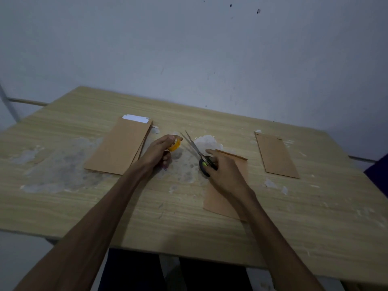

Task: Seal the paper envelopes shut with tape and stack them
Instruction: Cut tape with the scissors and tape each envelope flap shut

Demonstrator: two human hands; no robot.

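My left hand (160, 151) grips a small yellow tape roll (175, 145) just above the table's middle. My right hand (222, 171) holds black-handled scissors (196, 151), blades open and pointing away toward the tape roll. Under my right hand and forearm lies one brown paper envelope (218, 203). A stack of brown envelopes (119, 147) lies to the left, with white paper (135, 118) showing at its far end. A single brown envelope (276, 155) lies at the right.
The wooden table (73, 206) has pale scuffed patches around the middle and left. A grey wall stands right behind its far edge. Dark cloth shows past the right edge (378, 173), and my dark trousers below the near edge.
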